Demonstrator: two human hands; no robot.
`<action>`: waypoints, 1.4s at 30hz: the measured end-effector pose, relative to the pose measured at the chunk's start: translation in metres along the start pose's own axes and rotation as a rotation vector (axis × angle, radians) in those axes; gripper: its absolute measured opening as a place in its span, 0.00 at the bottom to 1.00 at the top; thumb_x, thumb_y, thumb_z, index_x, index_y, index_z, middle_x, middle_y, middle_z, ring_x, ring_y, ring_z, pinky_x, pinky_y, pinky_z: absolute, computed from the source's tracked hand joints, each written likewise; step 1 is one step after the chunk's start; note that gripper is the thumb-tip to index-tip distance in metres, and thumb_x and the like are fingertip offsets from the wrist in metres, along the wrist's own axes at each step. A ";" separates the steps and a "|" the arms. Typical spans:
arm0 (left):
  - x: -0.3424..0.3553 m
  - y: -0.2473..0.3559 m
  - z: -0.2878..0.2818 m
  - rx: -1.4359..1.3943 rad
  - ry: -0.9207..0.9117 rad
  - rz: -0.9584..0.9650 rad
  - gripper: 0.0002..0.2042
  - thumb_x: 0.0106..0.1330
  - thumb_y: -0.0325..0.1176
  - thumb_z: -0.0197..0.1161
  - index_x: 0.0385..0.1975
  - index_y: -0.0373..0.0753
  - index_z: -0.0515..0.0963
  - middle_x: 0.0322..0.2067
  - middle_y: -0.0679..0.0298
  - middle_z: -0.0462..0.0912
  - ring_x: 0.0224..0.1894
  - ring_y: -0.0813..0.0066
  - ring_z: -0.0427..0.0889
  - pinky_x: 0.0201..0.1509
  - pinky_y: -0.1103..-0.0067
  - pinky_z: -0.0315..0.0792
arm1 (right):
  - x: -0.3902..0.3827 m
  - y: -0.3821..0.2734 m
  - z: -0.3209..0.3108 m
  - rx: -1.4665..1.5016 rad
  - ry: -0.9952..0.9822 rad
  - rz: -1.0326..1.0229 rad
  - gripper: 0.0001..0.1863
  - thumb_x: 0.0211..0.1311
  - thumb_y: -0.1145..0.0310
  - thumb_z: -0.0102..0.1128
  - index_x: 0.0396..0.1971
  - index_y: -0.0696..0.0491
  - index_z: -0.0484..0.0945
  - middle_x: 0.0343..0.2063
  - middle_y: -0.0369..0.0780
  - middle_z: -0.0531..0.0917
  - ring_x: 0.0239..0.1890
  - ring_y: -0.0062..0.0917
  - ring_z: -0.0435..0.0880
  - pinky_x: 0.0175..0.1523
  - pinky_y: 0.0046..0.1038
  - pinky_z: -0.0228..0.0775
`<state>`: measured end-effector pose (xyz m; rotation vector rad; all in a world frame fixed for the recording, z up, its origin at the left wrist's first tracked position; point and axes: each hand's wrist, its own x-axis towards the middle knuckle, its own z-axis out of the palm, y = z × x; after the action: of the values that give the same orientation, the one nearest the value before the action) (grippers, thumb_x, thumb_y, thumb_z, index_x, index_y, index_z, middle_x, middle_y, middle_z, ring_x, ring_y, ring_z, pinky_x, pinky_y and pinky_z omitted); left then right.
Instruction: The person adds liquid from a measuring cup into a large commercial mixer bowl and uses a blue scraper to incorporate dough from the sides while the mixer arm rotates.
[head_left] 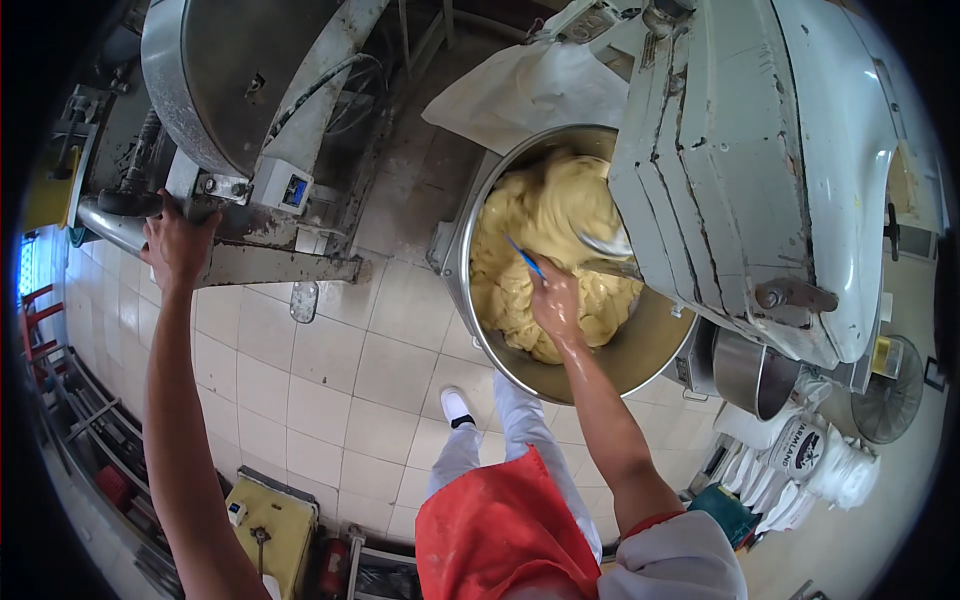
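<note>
Gripping a blue plastic scraper (pixel 524 257), the right hand (pixel 556 300) works pale yellow dough (pixel 540 215) inside the round steel mixer bowl (pixel 655 345). Left hand (pixel 178 243) fingers close around a grey machine's metal bar (pixel 110 228).

A large round steel mixing bowl (pixel 640 362) filled with pale yellow dough (pixel 535 225) is seen beneath the worn white head of a floor mixer (pixel 760 150). The right hand (pixel 556 300) is pressed into the dough, and a thin blue scraper (pixel 524 256) is gripped in it. The left hand (pixel 178 243) is laid on the grey metal frame of a second machine (pixel 250 262), fingers curled over its edge. Beige floor tiles (pixel 330 380) are visible between the two machines.
</note>
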<state>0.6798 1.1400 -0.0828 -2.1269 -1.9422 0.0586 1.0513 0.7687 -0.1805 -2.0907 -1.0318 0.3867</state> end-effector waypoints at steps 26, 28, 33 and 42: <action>-0.003 0.032 -0.024 -0.033 -0.129 -0.016 0.49 0.49 0.54 0.69 0.68 0.40 0.52 0.62 0.52 0.64 0.63 0.52 0.62 0.58 0.52 0.59 | -0.024 0.121 0.026 -0.555 -0.928 0.151 0.14 0.48 0.69 0.58 0.36 0.55 0.82 0.35 0.52 0.82 0.41 0.45 0.82 0.46 0.41 0.73; -0.008 0.032 -0.039 -0.023 -0.161 -0.031 0.49 0.49 0.54 0.69 0.69 0.39 0.51 0.62 0.52 0.65 0.63 0.52 0.63 0.58 0.54 0.59 | -0.036 0.107 0.010 -0.599 -1.001 0.140 0.12 0.48 0.69 0.59 0.32 0.56 0.82 0.33 0.52 0.83 0.40 0.46 0.82 0.46 0.40 0.73; -0.012 0.002 -0.042 0.022 -0.111 -0.046 0.48 0.50 0.53 0.69 0.68 0.38 0.53 0.56 0.50 0.71 0.60 0.55 0.66 0.58 0.56 0.61 | -0.037 0.016 -0.067 -0.448 -0.718 0.153 0.12 0.52 0.64 0.62 0.33 0.56 0.82 0.30 0.55 0.82 0.37 0.47 0.82 0.43 0.45 0.72; -0.005 0.023 -0.037 -0.002 -0.129 -0.007 0.47 0.50 0.52 0.69 0.68 0.38 0.53 0.62 0.52 0.65 0.64 0.56 0.62 0.60 0.57 0.59 | -0.024 0.121 -0.039 -0.716 -0.415 0.252 0.12 0.53 0.68 0.58 0.38 0.54 0.80 0.28 0.50 0.83 0.31 0.44 0.83 0.35 0.42 0.75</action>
<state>0.7092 1.1278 -0.0532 -2.1662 -2.0214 0.1975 1.1242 0.6844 -0.2457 -2.8801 -1.2743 0.6713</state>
